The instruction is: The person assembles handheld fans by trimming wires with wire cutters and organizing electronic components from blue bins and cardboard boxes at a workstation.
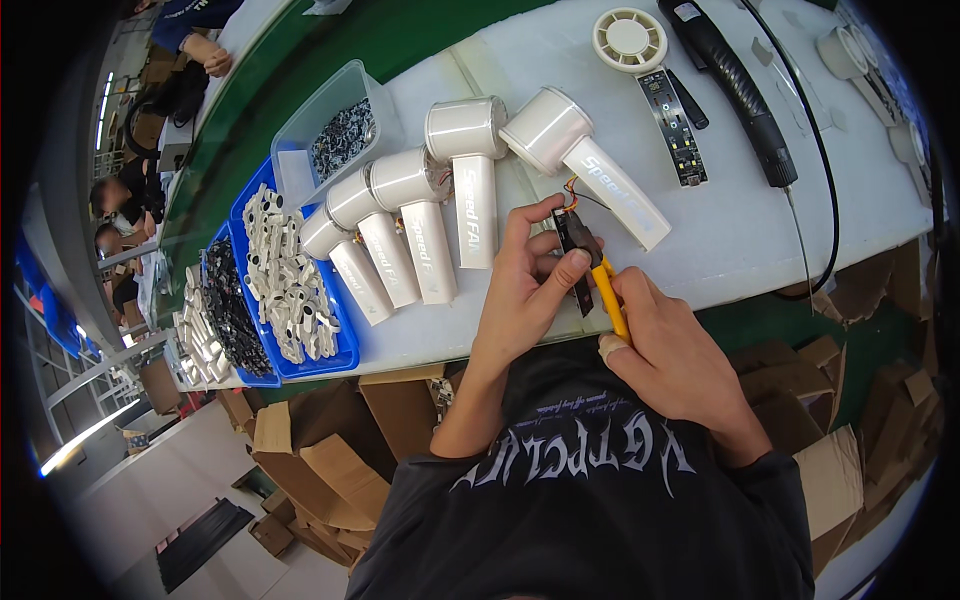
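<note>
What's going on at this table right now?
A person's left hand holds a dark narrow strip, while the right hand grips yellow-handled pliers close against it. Thin coloured wires show between the strip and the nearest of five white fan bodies lying on the table. To the left, a blue bin holds small white parts.

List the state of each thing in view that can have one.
Left hand: closed on a dark strip.
Right hand: closed on yellow pliers.
Yellow pliers: held; jaws' opening unclear.
Clear tub: lidless, partly filled.
Right blue bin: lidless, filled with white parts.
Five white fan housings: lying down.
Circuit board: exposed.
Black long-shafted tool: lying down.
Cardboard box: flaps open.
</note>
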`<act>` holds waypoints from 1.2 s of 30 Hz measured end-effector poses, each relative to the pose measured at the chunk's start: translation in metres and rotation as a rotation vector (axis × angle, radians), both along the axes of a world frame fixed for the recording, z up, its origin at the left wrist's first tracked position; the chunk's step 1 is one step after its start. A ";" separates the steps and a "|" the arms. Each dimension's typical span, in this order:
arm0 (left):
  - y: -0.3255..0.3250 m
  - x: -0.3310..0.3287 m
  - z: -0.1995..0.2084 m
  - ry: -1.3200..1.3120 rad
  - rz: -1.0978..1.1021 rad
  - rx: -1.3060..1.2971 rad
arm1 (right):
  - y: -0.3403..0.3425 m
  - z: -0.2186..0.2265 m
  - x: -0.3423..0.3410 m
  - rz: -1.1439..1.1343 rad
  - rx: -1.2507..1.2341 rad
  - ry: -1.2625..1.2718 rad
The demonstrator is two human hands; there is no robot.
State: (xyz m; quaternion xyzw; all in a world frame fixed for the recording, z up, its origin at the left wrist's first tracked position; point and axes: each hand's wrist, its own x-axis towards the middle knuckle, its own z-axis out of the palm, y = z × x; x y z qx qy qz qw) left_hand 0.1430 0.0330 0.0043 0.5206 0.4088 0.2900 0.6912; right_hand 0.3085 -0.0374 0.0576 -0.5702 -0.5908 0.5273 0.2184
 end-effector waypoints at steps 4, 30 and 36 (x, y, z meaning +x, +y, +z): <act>0.000 -0.001 -0.002 -0.009 0.003 0.017 | 0.002 -0.002 -0.002 0.039 0.039 -0.076; 0.006 -0.004 0.001 -0.147 0.076 -0.172 | 0.005 -0.042 0.013 -0.218 -0.552 0.979; 0.004 0.000 0.004 -0.129 0.116 -0.119 | 0.001 -0.031 0.006 -0.231 -0.390 0.772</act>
